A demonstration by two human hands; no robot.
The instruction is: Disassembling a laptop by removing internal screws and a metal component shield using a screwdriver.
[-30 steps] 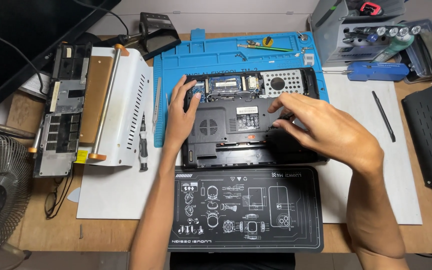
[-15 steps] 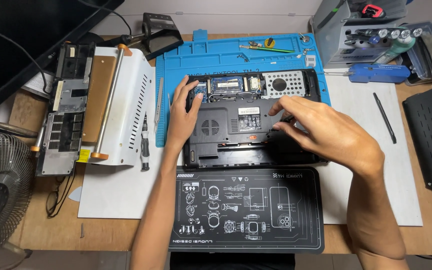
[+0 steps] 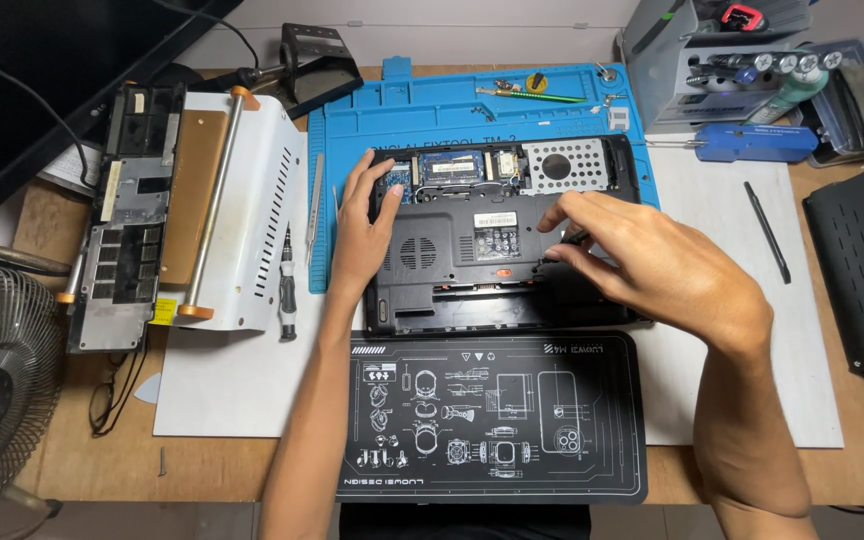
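Fingers (image 3: pixel 564 215) of both hands on upturned laptop (image 3: pixel 452 250)

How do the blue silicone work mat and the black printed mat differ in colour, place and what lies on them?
The blue silicone work mat is plain blue with moulded trays, while the black printed mat is black with white line drawings. The blue mat lies farther from the person, the black mat nearer. The blue mat carries the opened black laptop base and small tools; the black mat carries nothing visible. Both lie flat on the wooden desk.
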